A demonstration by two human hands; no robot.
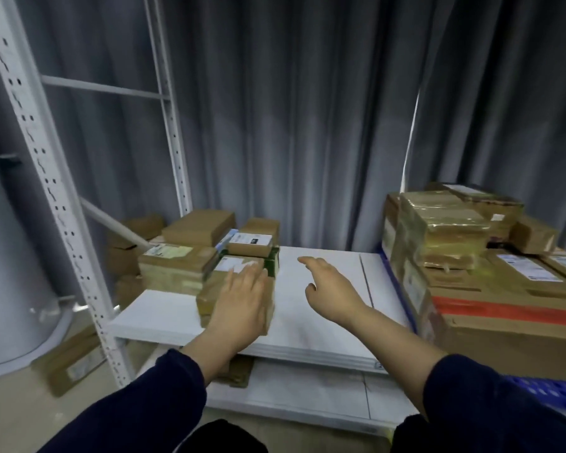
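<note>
Over the white shelf board [324,325] I see two hands: left hand [242,299] lies flat, fingers straight, on one tape-wrapped brown cardboard parcel [211,292]; right hand [330,289] hangs relaxed and empty just right of it. At least four brown cardboard boxes [177,266] sit behind.

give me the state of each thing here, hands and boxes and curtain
left hand: open, fingers straight, on or just above the front parcel (blurred)
right hand: open, holds nothing, above the shelf
front parcel: taped shut, flat on the shelf
large box: taped shut, parcels stacked on it
curtain: drawn, one narrow gap
</note>
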